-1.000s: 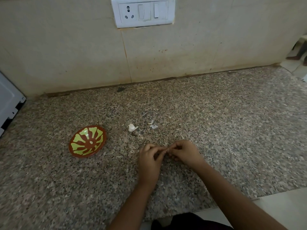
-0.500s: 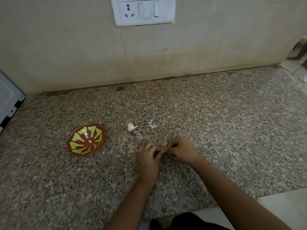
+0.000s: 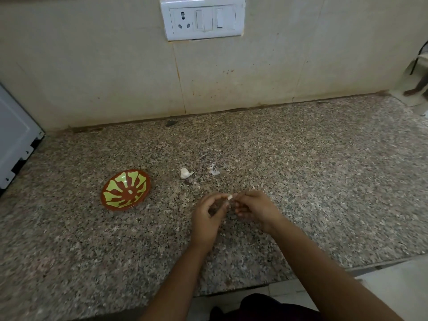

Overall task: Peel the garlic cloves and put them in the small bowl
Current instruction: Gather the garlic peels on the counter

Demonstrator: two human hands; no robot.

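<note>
A small garlic clove [image 3: 230, 197] shows white between the fingertips of both hands above the granite counter [image 3: 301, 181]. My left hand [image 3: 208, 218] pinches it from the left with thumb and forefinger curled. My right hand [image 3: 254, 207] pinches it from the right. The small bowl [image 3: 126, 192], red-brown with a green leaf pattern, sits to the left of my hands with one pale clove at its centre. A second unpeeled garlic clove [image 3: 185, 173] lies on the counter beyond my hands.
Scraps of garlic skin [image 3: 213, 170] lie behind the hands. A white appliance [image 3: 16, 137] stands at the left edge. A switch and socket plate [image 3: 203, 18] is on the tiled wall. The counter's front edge runs just below my forearms.
My hands have parted a little, so the white clove now shows between the fingertips. The bowl and the loose clove lie as before.
</note>
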